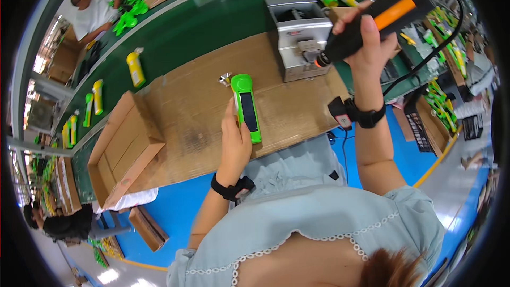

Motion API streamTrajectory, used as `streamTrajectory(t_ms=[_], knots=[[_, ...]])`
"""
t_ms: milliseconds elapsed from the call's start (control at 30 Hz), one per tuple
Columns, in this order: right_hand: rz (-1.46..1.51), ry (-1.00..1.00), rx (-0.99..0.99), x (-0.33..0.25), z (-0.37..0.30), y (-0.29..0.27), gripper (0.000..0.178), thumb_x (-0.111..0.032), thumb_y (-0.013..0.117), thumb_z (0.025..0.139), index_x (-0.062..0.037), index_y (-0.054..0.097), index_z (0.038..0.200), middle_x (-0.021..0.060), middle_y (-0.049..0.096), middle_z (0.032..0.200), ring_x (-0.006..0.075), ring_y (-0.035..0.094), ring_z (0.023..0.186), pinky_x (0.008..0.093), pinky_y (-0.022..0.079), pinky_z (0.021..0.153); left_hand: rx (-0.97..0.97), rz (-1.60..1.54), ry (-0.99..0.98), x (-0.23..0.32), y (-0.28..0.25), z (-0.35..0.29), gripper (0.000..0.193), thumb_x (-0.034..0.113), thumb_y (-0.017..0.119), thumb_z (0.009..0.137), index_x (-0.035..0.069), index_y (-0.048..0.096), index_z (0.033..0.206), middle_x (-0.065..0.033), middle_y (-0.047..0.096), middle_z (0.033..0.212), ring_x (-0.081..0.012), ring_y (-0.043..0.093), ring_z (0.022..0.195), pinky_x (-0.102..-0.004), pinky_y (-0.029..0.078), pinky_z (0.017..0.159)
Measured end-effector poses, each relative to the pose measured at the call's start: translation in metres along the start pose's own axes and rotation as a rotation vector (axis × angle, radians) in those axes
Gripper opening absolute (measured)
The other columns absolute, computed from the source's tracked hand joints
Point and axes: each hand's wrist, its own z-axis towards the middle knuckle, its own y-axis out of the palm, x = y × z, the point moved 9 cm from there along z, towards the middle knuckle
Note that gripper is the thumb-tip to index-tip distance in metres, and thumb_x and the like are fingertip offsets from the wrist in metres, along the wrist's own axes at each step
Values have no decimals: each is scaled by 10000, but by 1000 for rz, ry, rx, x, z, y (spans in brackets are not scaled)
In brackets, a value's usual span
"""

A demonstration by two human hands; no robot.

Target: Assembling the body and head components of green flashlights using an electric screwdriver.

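Left hand point(234, 143) gripping green flashlight point(246, 107), fingers hidden.

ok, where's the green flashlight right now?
Head view, centre: the green flashlight lies on the cardboard sheet, held by the left hand, just left of the grey metal machine.

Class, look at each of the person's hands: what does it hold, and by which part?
Left hand grips the green flashlight by its lower side edge. Right hand holds the black-and-orange power screwdriver around its black grip.
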Motion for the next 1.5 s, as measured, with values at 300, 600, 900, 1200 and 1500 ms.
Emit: streamTrajectory(t_ms=[300,600,900,1200,1500], knots=[[-73,67,-2,25,28,5,269,-208,622,863,15,511,964,107,584,739,189,583,601,297,488,557,-534,540,-16,21,18,30,441,74,516,781,166,557,1210,-127,577,766,-343,590,703,-449,477,607],[-196,177,-67,56,18,4,244,-175,649,835,22,521,902,103,589,702,178,585,588,281,479,546,-509,475,621,36,24,68,433,55,717,611,131,586,1016,-122,541,1071,-335,459,1166,-455,340,994],[215,227,-121,12,-32,18,417,-287,678,797,13,459,987,113,554,718,187,567,613,296,481,562,-507,492,429,32,53,45,555,420,758,595,55,560,963,-111,510,895,-292,505,862,-386,401,743],[176,325,-106,9,-74,29,519,-342,732,748,20,448,989,114,552,741,187,574,643,294,497,586,-465,625,405,35,51,25,572,278,780,617,65,527,1083,-82,496,894,-251,479,875,-361,373,774],[13,399,-125,19,-85,23,579,-440,706,747,-10,433,1022,123,527,765,234,551,651,346,482,605,-455,629,408,34,53,21,558,288,773,624,72,532,1078,-77,497,899,-245,479,882,-360,373,777]])
